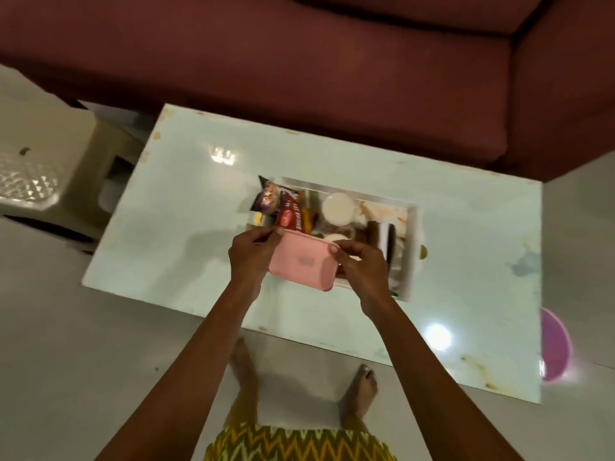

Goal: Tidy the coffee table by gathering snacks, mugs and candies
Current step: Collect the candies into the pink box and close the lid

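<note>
Home lounge: sofa (299,61), coffee table (173,234).

Both arms are bare from the bottom edge of the view up to the wrists, with no sleeve, watch, bangle or ring showing on either one. The left hand (251,252) and the right hand (361,264) are ungloved. At six o'clock, a garment (299,442) carries a zigzag chevron print in mustard yellow, orange, dark olive and white. Beyond its hem, toward twelve o'clock, two bare feet show: the left foot (243,359) and the right foot (361,390), without shoes or socks.
</note>
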